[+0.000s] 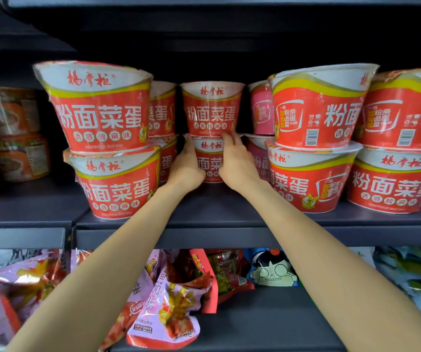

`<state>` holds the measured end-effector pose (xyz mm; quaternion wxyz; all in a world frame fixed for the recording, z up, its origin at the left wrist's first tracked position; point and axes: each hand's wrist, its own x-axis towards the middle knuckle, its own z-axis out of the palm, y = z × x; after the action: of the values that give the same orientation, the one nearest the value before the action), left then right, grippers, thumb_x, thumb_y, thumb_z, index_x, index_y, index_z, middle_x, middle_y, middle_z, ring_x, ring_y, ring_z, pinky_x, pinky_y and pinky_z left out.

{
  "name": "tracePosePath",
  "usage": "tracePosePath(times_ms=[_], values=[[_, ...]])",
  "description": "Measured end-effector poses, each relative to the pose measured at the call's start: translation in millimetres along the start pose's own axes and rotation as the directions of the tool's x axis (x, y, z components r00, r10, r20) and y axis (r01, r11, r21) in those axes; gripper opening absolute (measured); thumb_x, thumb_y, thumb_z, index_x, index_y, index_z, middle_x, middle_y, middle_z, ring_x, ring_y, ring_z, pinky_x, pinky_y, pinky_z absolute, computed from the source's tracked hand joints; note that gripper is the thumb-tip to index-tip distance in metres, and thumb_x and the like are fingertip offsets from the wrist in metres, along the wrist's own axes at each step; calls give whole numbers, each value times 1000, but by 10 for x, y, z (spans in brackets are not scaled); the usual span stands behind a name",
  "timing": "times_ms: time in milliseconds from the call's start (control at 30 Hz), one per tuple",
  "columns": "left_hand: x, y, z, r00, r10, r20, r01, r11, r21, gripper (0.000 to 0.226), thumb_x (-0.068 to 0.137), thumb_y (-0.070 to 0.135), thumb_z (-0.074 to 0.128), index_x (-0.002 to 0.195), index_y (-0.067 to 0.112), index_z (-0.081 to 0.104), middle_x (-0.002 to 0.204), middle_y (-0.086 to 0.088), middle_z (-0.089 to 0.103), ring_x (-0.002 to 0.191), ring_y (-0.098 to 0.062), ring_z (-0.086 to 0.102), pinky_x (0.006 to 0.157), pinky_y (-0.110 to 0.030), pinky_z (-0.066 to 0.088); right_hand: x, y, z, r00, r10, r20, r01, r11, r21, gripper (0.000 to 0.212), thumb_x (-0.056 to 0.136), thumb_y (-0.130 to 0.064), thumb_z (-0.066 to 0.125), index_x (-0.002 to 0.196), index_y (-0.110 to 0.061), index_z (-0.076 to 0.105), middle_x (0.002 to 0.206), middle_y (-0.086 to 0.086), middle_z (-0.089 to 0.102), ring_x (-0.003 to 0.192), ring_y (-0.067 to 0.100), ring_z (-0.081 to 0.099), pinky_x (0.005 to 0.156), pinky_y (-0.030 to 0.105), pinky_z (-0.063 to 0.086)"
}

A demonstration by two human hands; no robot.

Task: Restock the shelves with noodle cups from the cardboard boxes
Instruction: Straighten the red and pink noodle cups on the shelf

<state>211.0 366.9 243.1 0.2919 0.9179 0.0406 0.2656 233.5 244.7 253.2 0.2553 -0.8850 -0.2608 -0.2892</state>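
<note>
Setting: dark metal store shelf (204,217) across the middle of the frame, stocked with red noodle cups in two-high stacks; snack bags (168,301) lie on the lower shelf along the bottom.
Head view, hands: both arms reach in from the bottom of the frame to the centre gap; the left hand (186,166) and right hand (237,161) are curled round the sides of the lower centre cup (209,161).
Task's thing: that cup sits deep on the shelf, between the hands, with an upper centre cup (212,110) stacked on it; the right fingertips (229,137) touch the seam between the two.
Why so: a two-sided hold likely keeps the stack steady and square while it is set back.
Neighbours: left front stack (102,138) and right front stack (313,143) flank the gap closely.
Boxes: no cardboard box in view.
</note>
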Motion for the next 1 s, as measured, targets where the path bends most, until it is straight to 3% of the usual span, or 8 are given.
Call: tracePosePath(times_ms=[167, 300, 367, 433, 600, 733, 867, 1000], values=[[-94, 60, -20, 998, 36, -58, -38, 999, -21, 87, 87, 17, 58, 152, 13, 1, 149, -16, 34, 130, -31, 43, 105, -44, 40, -179, -41, -182, 996, -55, 65, 51, 997, 56, 80, 87, 0, 55, 152, -13, 10, 159, 13, 0, 136, 32, 34, 102, 37, 43], [-606, 374, -127, 903, 256, -344, -329, 928, -173, 48, 92, 14, 55, 138, 15, 41, 130, -4, 53, 112, -16, 55, 93, -30, 48, -799, 28, -604, 908, -153, -391, 219, 967, 130, 50, 86, 3, 49, 134, -12, 49, 131, 7, 51, 113, 16, 53, 88, 20, 43], [-825, 595, -121, 903, 293, -314, -409, 812, -417, 37, 94, 13, 53, 131, 18, 49, 122, 5, 57, 107, -2, 55, 88, -15, 46, -1141, 179, -794, 792, -108, -601, 214, 971, 108, 31, 87, 1, 49, 114, -7, 61, 108, 5, 62, 94, 16, 58, 77, 19, 44], [-854, 805, -13, 955, 263, -138, -291, 737, -610, 39, 97, 20, 51, 135, 21, 44, 125, 8, 53, 111, 0, 52, 91, -12, 41, -1337, 395, -899, 719, 8, -695, 119, 984, 135, 23, 87, -3, 50, 107, -5, 61, 101, 6, 61, 89, 20, 58, 74, 26, 47], [-599, 1176, 323, 971, 58, 234, 140, 654, -744, 61, 96, 54, 38, 149, 27, 24, 148, 2, 40, 133, -20, 41, 110, -40, 32, -1339, 719, -1064, 876, 284, -389, -162, 935, 316, 62, 90, -21, 61, 143, -16, 30, 142, 11, 34, 130, 20, 35, 98, 23, 30], [-693, 1227, 361, 979, 59, 196, 125, 589, -798, 59, 95, 53, 42, 147, 29, 29, 144, 4, 46, 129, -18, 46, 106, -36, 37, -1324, 733, -1125, 927, 274, -255, -142, 888, 437, 78, 88, -31, 65, 150, -19, 19, 153, 0, 27, 139, 13, 28, 109, 26, 29], [-960, 972, 137, 994, 31, 109, 62, 653, -755, 80, 81, 61, 53, 149, 29, 26, 145, 3, 45, 129, -14, 46, 109, -38, 37, -1322, 643, -1112, 950, 270, -158, -144, 827, 544, 85, 84, -43, 66, 149, -22, 15, 149, -4, 36, 131, 11, 41, 103, 30, 39], [-1267, 735, -128, 998, 47, -46, -65, 786, -615, 76, 87, 35, 66, 150, 25, 24, 142, 1, 47, 118, -8, 51, 97, -25, 43, -1156, 390, -1008, 976, 217, -35, -144, 753, 643, 89, 83, -40, 69, 150, -23, 12, 143, -5, 44, 119, 6, 48, 93, 22, 40]])
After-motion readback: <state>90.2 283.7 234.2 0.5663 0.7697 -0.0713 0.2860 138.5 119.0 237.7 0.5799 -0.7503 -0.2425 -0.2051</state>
